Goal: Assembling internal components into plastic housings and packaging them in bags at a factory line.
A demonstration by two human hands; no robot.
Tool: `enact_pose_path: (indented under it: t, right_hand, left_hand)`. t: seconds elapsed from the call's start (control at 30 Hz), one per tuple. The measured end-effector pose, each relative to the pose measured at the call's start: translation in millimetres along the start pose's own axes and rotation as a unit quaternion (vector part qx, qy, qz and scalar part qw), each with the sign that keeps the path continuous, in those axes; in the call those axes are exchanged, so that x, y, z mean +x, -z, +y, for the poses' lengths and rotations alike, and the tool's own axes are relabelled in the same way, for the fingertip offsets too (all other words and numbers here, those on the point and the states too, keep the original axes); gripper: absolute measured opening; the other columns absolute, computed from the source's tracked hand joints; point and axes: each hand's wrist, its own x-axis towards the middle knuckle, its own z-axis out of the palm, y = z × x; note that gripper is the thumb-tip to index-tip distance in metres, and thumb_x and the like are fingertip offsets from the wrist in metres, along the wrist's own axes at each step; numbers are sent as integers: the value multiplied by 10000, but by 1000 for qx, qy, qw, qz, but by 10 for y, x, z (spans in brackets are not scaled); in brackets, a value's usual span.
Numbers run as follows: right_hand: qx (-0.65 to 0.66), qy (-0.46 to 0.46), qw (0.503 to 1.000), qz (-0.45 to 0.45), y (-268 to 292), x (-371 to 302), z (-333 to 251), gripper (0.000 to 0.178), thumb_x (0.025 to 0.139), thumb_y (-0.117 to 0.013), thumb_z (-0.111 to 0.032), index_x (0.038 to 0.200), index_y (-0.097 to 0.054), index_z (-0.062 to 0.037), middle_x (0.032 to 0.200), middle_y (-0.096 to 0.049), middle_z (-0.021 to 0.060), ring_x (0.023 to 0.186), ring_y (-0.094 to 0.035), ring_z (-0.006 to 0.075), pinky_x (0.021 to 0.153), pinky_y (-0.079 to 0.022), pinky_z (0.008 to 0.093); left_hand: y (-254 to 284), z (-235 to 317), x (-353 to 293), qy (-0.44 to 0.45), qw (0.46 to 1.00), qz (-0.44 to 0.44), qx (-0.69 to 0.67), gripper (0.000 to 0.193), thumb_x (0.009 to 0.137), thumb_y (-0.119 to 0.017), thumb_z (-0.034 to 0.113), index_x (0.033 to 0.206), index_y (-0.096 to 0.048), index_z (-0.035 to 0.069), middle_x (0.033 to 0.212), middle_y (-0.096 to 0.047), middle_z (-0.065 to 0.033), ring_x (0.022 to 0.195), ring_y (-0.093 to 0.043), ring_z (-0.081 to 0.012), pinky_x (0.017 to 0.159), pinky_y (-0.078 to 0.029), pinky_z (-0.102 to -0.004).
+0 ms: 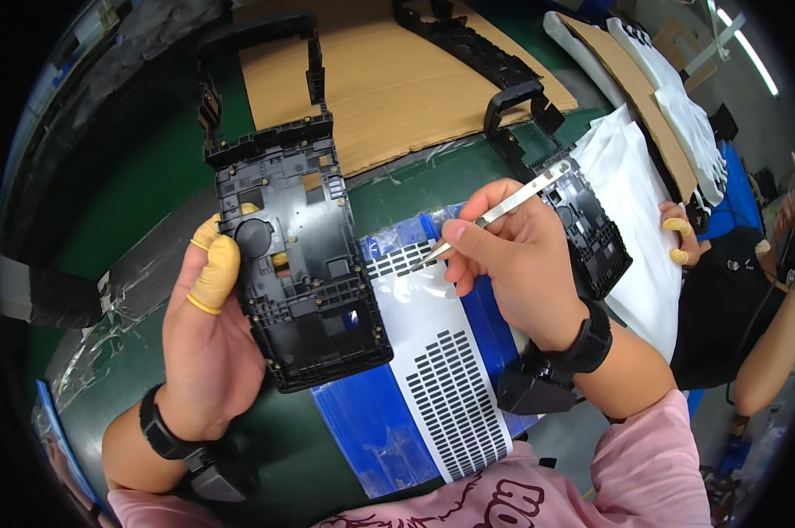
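Note:
My left hand (213, 317), with yellow finger cots on its thumb and a finger, grips a black plastic frame (296, 233) by its left edge. The frame is tilted up, showing ribs, cutouts, small brass-coloured inserts and a handle-like loop at its far end. In my right hand (512, 251) is a pair of metal tweezers (507, 207), pinched between thumb and fingers. Their tips touch or hover just over a white sheet of small black rectangular stickers (455, 405). Whether a sticker sits between the tips is too small to tell. Beneath the sheet lies a blue board or box (362, 440).
A second black frame (582, 220) lies beyond my right hand, beside white bags (635, 220). Another black part (477, 53) rests on brown cardboard (371, 88) over the green tabletop (397, 189). At the right, a co-worker's hand (679, 233) with yellow finger cots touches the bags.

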Motion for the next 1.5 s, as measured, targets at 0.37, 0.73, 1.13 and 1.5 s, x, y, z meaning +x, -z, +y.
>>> enact_pose_path:
  t: [0.37,0.73,1.13,1.5]
  right_hand:
    - [31,-8,999,-22,8,-41,-209,139,778,-574,-7,860,-462,1,637,-575,87,501,-554,113,428,-426,195]
    - [63,82,987,-126,-600,-227,-222,194,752,-588,73,914,-491,29,825,-593,111,774,-599,150,711,-485,236]
    - [123,50,985,-115,-559,-220,-71,164,764,-574,71,899,-490,32,832,-596,133,772,-603,161,709,-487,247]
    - [98,50,988,-112,-566,-217,-73,171,768,-570,37,909,-477,11,823,-599,154,763,-604,194,718,-490,295]
  left_hand:
    - [26,-30,-41,16,997,-14,-78,328,912,-374,210,1209,-341,74,1132,-493,-78,995,-529,-178,844,-450,-335]
    - [0,64,-155,20,990,-28,-136,398,892,-430,202,1240,-273,88,1189,-432,-129,1063,-486,-243,865,-446,-402]
    - [25,15,-154,25,988,-42,-148,397,887,-449,193,1226,-281,73,1180,-430,-115,1083,-469,-230,886,-430,-394]
    - [3,19,-168,28,989,-18,-141,395,893,-429,180,1238,-266,80,1197,-419,-133,1091,-466,-247,883,-433,-406]
